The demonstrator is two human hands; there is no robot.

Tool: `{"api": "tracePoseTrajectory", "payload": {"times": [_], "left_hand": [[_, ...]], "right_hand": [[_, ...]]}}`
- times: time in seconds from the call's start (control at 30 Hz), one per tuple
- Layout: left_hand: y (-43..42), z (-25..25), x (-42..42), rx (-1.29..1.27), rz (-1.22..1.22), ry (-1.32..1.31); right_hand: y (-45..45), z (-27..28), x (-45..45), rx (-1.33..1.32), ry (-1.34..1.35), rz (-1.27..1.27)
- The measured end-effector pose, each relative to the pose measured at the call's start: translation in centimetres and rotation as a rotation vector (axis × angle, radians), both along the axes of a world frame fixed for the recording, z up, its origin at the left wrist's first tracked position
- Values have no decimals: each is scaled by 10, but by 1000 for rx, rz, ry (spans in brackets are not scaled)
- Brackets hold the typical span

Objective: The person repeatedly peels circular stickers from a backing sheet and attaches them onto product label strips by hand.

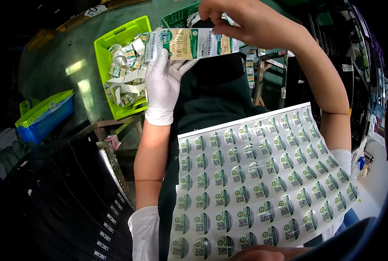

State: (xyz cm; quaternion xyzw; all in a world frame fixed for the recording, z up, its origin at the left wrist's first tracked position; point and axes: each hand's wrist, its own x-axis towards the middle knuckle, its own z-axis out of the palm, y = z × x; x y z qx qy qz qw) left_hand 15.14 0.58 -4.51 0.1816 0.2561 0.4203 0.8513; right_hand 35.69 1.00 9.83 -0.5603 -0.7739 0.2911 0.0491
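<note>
A strip of printed labels [183,44] in green, beige and white is stretched level in front of me. My left hand [162,82], in a white glove, is closed on its left end, with the thumb on the printed face and fingers behind. At the strip's right part, my bare right hand [242,26] has its fingertips pinched at the upper edge. Whether a small sticker is also between those fingertips, I cannot tell. A large sheet of round green-and-white stickers with QR codes [255,169] hangs against my front, below both hands.
A yellow-green basket [102,65] with tangled label strips stands at the left. Behind the hands is a dark green basket [173,18]. Blue and lime baskets [46,115] lie farther left. Black crates marked LOSCAM [81,204] are stacked at the lower left.
</note>
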Motion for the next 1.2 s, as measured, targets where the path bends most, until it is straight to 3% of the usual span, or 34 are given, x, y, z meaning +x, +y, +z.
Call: {"api": "tracePoseTrajectory", "payload": {"times": [0.13, 0.33, 0.53, 0.63, 0.73, 0.83, 0.93, 0.97, 1.0, 1.1, 1.2], "left_hand": [[-3, 0, 1, 3, 8, 2], [-3, 1, 3, -16, 7, 26], [-3, 0, 4, -17, -39, -42], [-2, -3, 0, -64, -71, -125], [3, -12, -8, -92, -125, -224], [3, -11, -11, -64, -147, -203], [6, -20, -15, -136, -151, -358], [9, -25, -18, -150, -198, -492], [11, -26, -20, -162, -179, -486], [18, -29, -27, -172, -171, -529], [24, -29, -31, -135, -151, -501]], "right_hand": [[-5, -12, -8, 131, -56, 159], [10, -6, -17, 43, -225, 227], [17, -34, -9, 185, -93, 248], [23, -24, -16, -20, -220, 126], [25, -42, 2, 384, -60, 111], [30, -40, 14, 67, 140, 10], [21, -28, 11, -261, 197, -38], [13, -71, 23, 4, 189, 48], [9, -64, 24, -198, 98, 37], [-2, -64, 38, -352, -85, 49], [-31, -65, 54, -457, 21, -17]]}}
